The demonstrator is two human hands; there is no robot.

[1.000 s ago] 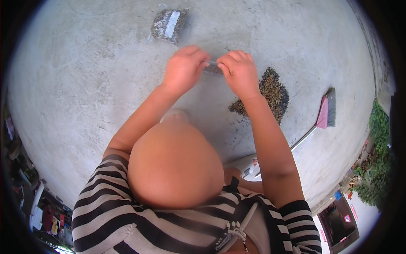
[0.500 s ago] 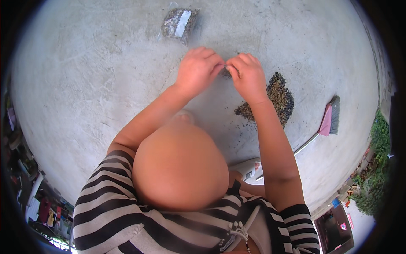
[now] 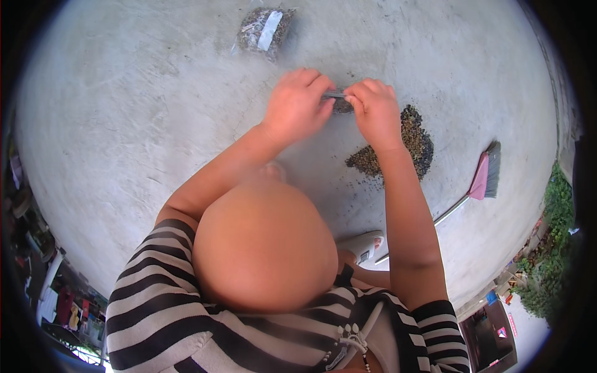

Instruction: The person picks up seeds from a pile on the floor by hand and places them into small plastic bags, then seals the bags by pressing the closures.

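Both hands are raised in front of me, gripping the top edge of a small clear bag (image 3: 343,107) with dark grains in it. My left hand (image 3: 298,104) closes on the left end of that edge. The right-hand end is pinched between thumb and fingers of my right hand (image 3: 375,112). A short taut strip of the edge shows between them; most of the bag is hidden behind the hands. Just beyond my right wrist lies a loose pile of brown and black gravel-like grains (image 3: 413,146), spread on the concrete.
A filled clear plastic bag (image 3: 267,32) with a white label lies on the concrete floor (image 3: 155,112) farther ahead. At the right rests a broom (image 3: 482,174) with a pink head and grey bristles. My sandalled foot (image 3: 367,244) is below the pile; green plants (image 3: 556,248) line the far right.
My hands have moved slightly apart, the right one shifting rightward. More of the bag and its top edge now shows between them.
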